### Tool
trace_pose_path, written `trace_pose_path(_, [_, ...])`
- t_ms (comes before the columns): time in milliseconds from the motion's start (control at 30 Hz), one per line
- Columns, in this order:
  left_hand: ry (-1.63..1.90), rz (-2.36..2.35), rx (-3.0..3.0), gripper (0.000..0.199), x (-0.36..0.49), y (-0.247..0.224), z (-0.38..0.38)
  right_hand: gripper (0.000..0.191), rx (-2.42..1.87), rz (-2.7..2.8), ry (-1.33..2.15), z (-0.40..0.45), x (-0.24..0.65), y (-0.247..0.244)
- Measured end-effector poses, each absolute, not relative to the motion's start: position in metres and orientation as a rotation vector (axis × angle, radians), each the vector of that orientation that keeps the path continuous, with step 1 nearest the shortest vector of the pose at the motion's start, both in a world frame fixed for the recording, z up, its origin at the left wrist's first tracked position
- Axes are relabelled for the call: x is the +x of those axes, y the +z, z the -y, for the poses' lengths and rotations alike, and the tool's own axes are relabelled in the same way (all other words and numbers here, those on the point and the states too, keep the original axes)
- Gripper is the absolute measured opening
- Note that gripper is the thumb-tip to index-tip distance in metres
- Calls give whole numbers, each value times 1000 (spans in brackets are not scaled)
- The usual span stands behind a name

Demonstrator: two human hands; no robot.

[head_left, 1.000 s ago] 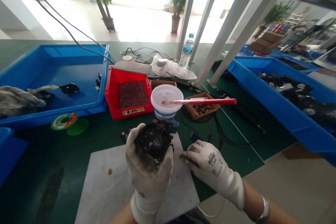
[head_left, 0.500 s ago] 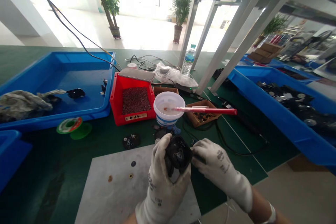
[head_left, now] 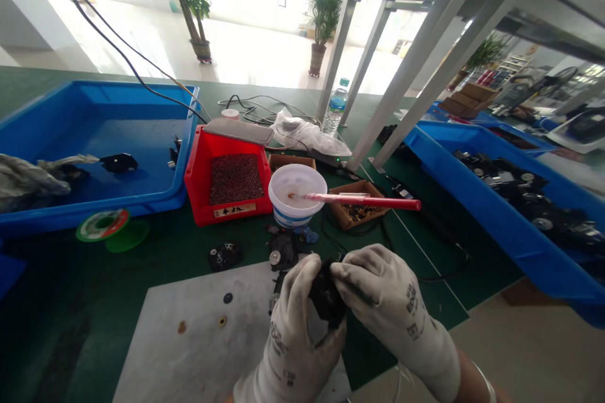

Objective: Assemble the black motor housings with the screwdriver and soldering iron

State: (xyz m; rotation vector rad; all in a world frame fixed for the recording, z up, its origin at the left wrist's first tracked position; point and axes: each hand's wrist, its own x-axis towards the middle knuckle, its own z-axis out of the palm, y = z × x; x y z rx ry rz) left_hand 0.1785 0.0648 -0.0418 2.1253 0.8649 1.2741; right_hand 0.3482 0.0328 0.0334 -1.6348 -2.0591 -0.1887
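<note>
A dark black part (head_left: 326,295) is held above the right side of the grey sheet (head_left: 189,352). My left hand (head_left: 297,334), in a white glove, grips it between thumb and fingers. The gloved fingers of my right hand (head_left: 382,296) are pinched at its upper right edge; whether they hold anything small is hidden. Just beyond my left hand sits a black assembly with a pale wheel (head_left: 282,253). Another flat black piece (head_left: 224,256) lies at the sheet's top edge. A dark disc (head_left: 228,297) and a brass ring (head_left: 222,322) rest on the sheet.
Behind the hands stand a white tub (head_left: 295,211) with a red brush (head_left: 368,200) across it, a red bin (head_left: 198,192) of small grains and a cardboard tray (head_left: 352,221). Blue trays (head_left: 155,201) flank both sides. A green spool (head_left: 127,234) sits left, a bottle (head_left: 336,107) behind.
The black part has been turned so its open hollow no longer faces the camera. My right hand's fingers have come over its upper edge. The view has shifted slightly.
</note>
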Motion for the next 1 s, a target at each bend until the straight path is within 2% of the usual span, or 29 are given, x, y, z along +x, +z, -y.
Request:
trace_pose_path(367, [1178, -771, 2164, 71, 178, -52, -63, 17, -1758, 2323, -293, -27, 350, 42])
trace_pose_path(533, [1156, -792, 2143, 71, 177, -52, -64, 21, -1610, 2306, 91, -27, 370, 53])
trace_pose_path(600, [1156, -802, 2124, 70, 177, -51, -64, 23, -1756, 2239, 138, -40, 392, 57])
trace_pose_path(667, [1162, -780, 2127, 73, 176, -51, -64, 22, -2267, 2098, 8, -62, 417, 58])
trace_pose_path(733, [1161, -741, 2137, 75, 176, -52, -62, 22, -2508, 2010, -67, -91, 440, 57])
trace_pose_path(833, [1213, -735, 2118, 74, 178, -54, -58, 15, -2640, 2086, 17, -133, 461, 52])
trace_pose_path(1000, [1274, -760, 2078, 72, 182, -54, -57, 22, -2725, 2289, 212, -169, 463, 46])
